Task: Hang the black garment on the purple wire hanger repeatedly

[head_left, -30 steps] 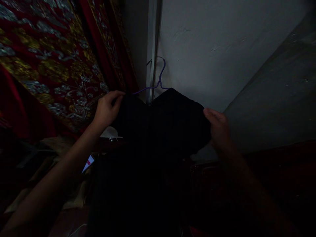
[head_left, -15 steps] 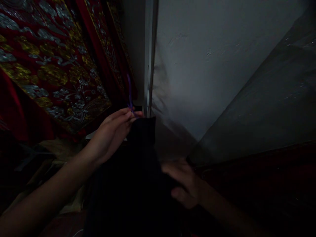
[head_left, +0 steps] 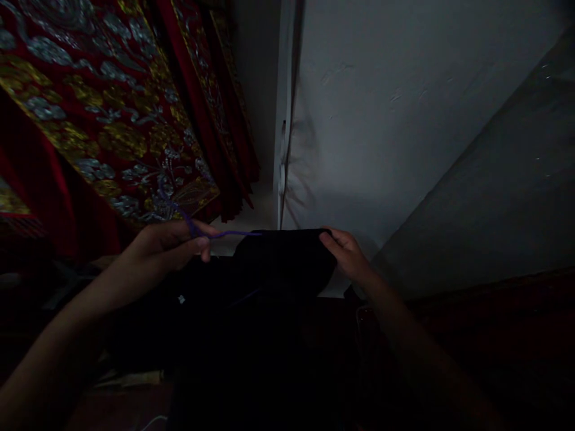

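Observation:
My left hand (head_left: 173, 245) pinches a purple cord (head_left: 191, 224) between thumb and fingers. One loose end of the cord rises past the fingers, while the other stretch runs right to the upper edge of a black cloth (head_left: 283, 257). At the cloth's upper right corner, my right hand (head_left: 345, 251) grips the edge, thumb in front. Between the hands the cloth's top edge is spread nearly level. A small white speck, perhaps a tag (head_left: 181, 299), shows on the dark fabric at the left. The lower folds are lost in darkness.
Red embroidered cloth (head_left: 121, 108) with gold and silver patterns hangs at the upper left. Ahead stands a pale wall (head_left: 368, 108) with a cable-lined vertical strip (head_left: 283, 120). A grey slanting panel (head_left: 503, 167) is at the right. A thin white cable (head_left: 155, 421) lies low at the left.
My left hand has moved left and down with the purple cord, drawing it out from the cloth. My right hand has risen to the cloth's upper right corner, spreading the edge.

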A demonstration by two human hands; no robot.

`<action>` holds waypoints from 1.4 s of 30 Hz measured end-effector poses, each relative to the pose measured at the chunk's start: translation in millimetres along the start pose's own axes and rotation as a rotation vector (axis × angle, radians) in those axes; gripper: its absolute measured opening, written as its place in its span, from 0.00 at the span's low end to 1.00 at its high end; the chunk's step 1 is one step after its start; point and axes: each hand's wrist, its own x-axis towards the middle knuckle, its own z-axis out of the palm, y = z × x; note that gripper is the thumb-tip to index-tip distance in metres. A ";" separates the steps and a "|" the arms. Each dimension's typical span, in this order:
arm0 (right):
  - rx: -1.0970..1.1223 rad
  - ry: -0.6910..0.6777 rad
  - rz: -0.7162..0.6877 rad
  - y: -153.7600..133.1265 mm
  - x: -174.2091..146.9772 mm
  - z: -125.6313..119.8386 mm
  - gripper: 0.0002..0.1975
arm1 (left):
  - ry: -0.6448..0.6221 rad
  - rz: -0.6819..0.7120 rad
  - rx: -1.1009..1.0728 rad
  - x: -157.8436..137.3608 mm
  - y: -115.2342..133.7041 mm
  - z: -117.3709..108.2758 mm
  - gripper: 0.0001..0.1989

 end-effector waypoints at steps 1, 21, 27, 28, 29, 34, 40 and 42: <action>0.107 0.057 0.052 -3.8 3.2 1.4 0.24 | 0.081 0.041 -0.008 7.3 -2.3 1.1 0.13; 0.348 0.795 0.055 4.1 -4.4 -39.5 0.22 | -0.224 0.152 0.571 21.6 -107.7 161.3 0.13; 0.030 1.055 -0.145 33.7 -31.7 -9.7 0.22 | 0.024 0.113 0.240 -24.2 -130.6 193.9 0.09; -0.040 1.127 -0.140 39.2 -47.3 4.8 0.23 | 0.075 0.109 0.170 -31.3 -131.6 200.9 0.07; -0.047 1.138 -0.099 44.5 -65.1 21.7 0.22 | 0.132 0.088 0.091 -37.7 -132.0 208.5 0.03; 0.142 0.454 0.277 61.2 -135.9 104.3 0.14 | 0.314 -0.063 -0.436 -58.9 -124.5 240.3 0.30; 0.010 0.296 0.245 58.2 -128.6 114.4 0.14 | 0.385 -0.109 -0.583 -65.1 -120.4 246.6 0.42; -0.033 0.243 0.235 59.0 -123.6 109.3 0.13 | 0.404 -0.128 -0.576 -64.5 -126.7 246.9 0.38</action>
